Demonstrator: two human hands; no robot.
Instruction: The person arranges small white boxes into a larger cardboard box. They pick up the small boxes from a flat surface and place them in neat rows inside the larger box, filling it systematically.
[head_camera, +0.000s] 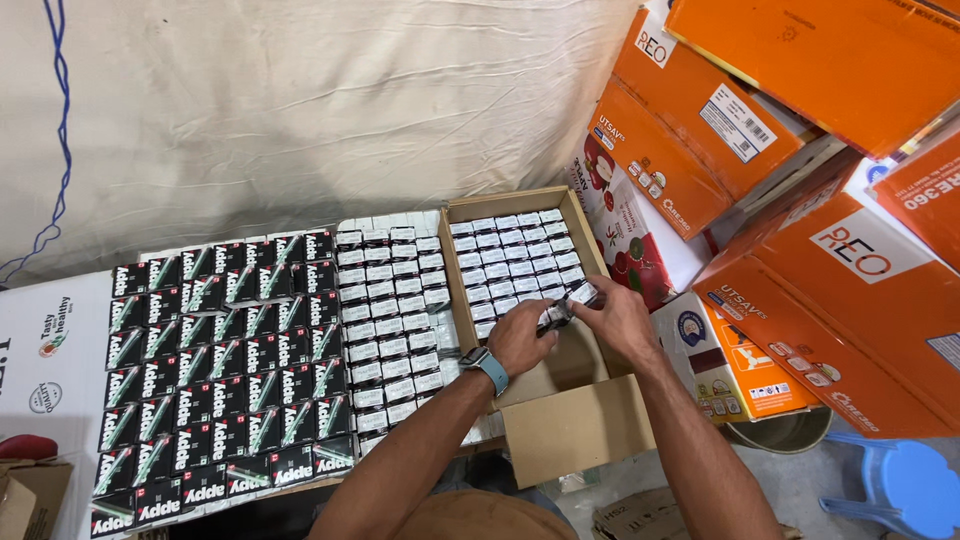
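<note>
Hands meet over an open carton (560, 400): the left hand (520, 338), a blue-strapped watch (487, 366) on its wrist, and the right hand (612, 315) together grip a short stack of small packs (566, 304), fingers closed around its ends. The stack hovers just above the carton's front half, at the near edge of the rows already laid inside.

Judging by how things lie, the filling is a bit more than half done. The far part of the carton holds tidy rows of white-topped packs (520, 255), set edge to edge, while the near part shows bare cardboard floor. Left of the carton, on the worktop, a block of the same white-topped packs (390, 310) stands in columns, and beyond that a larger field of black packs (225, 370) with green and white markings lies in neat ranks. So plenty of stock appears to be waiting outside the carton.

Orange boxes (760, 130) are piled at the right, some tilted, and a blue stool (905, 485) sits on the floor below them. A pale sheet (300, 110) hangs behind the worktop.
</note>
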